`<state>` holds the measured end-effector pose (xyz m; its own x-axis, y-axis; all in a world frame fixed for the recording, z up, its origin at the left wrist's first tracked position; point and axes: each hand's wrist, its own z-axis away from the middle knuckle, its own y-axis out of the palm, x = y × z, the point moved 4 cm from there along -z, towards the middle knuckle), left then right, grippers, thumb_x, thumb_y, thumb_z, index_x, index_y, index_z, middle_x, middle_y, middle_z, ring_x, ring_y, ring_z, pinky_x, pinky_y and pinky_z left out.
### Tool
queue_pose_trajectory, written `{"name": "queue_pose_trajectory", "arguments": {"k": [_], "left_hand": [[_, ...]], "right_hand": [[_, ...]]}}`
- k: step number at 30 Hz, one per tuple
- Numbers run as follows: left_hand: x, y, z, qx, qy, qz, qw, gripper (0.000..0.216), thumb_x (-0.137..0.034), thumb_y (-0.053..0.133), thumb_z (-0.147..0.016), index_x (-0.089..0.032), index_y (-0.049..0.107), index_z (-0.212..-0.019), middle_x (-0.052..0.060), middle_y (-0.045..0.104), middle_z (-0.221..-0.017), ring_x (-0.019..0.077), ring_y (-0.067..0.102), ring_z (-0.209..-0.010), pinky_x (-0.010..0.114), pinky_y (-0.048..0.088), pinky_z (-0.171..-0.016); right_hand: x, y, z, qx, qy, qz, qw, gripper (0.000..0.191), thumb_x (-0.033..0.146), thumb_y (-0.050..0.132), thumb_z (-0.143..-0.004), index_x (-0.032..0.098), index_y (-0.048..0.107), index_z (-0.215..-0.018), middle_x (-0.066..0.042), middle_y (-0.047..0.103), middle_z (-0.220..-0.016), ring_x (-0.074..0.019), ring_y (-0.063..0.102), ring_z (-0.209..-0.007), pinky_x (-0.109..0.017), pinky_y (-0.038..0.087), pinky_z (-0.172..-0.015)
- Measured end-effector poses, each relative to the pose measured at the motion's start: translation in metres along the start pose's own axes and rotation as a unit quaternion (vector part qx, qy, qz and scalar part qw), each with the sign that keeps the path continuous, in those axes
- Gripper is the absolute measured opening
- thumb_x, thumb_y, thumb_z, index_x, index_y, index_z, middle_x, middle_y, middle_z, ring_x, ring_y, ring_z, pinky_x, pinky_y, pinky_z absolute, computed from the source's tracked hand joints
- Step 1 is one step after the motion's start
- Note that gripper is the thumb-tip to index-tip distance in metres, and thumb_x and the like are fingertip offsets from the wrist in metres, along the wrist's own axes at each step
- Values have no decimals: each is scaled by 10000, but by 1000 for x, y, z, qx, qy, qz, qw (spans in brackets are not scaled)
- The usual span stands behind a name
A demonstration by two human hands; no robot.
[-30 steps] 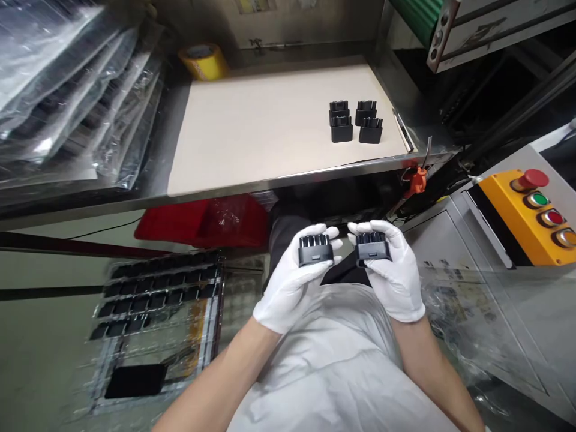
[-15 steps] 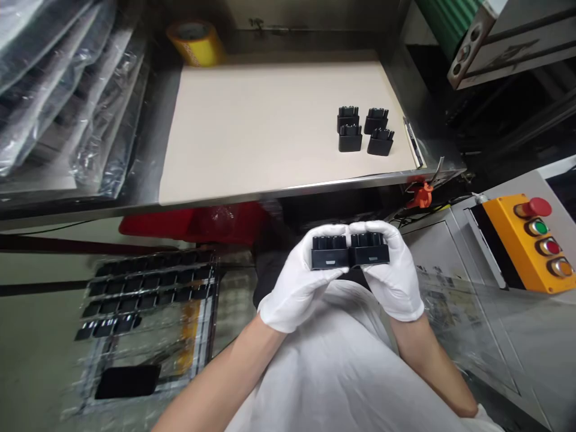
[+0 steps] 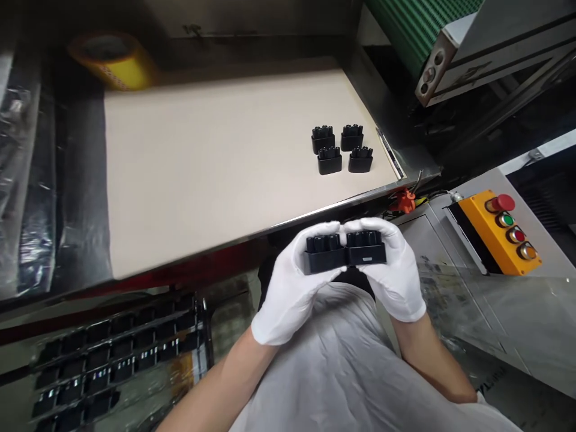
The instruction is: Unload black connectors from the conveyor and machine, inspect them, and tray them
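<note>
My left hand, in a white glove, is closed around a black plastic holder with round black pegs rising from its top. A matching black holder is gripped in my gloved right hand; a small pale mark shows on its front. I hold the two side by side in front of my body, their inner ends touching or nearly so. Beyond them, several similar black holders stand pegs-up on the beige sheet covering the bench, toward its right side.
Yellow tape lies at the bench's back left. A pen rests along the sheet's right edge. To the right are an orange button box and a green conveyor. Below left sits a clear tray of black pieces.
My head view has turned, so the bench fills more of the left. The left-hand holder has tilted, and its pale front mark no longer shows. Both hands keep their grip.
</note>
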<state>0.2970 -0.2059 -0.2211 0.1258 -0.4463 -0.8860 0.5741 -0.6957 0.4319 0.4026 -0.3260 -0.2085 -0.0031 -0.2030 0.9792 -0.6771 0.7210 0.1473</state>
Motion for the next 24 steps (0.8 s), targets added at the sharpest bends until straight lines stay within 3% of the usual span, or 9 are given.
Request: {"name": "queue_pose_trajectory", "arguments": {"k": [8, 16, 24], "left_hand": [[-13, -3, 0, -30, 46, -40, 998, 482, -196, 901, -746, -287, 761, -1198, 42, 721, -1249, 309, 622, -1282, 469, 471, -1189], [-13, 9, 4, -74, 80, -83, 991, 404, -176, 865, -766, -266, 775, -1150, 41, 730, -1232, 318, 637, -1261, 465, 448, -1195], [-6, 26, 1, -14, 115, -68, 991, 489, -365, 850, -828, -259, 721, -1287, 47, 670, -1391, 339, 537, -1402, 439, 389, -1248]], "right_hand": [[11, 10, -14, 9, -36, 75, 996, 525, 35, 749, -805, 319, 680, -1241, 11, 759, -1232, -196, 708, -1199, -398, 586, -1103], [11, 15, 3, -43, -65, 170, 982, 587, 27, 644, -852, 313, 629, -1365, -8, 737, -1301, -215, 685, -1260, -447, 561, -1162], [5, 15, 11, -50, -137, 270, 952, 754, -4, 557, -811, 325, 553, -1489, -11, 636, -1471, -260, 586, -1395, -504, 465, -1248]]}}
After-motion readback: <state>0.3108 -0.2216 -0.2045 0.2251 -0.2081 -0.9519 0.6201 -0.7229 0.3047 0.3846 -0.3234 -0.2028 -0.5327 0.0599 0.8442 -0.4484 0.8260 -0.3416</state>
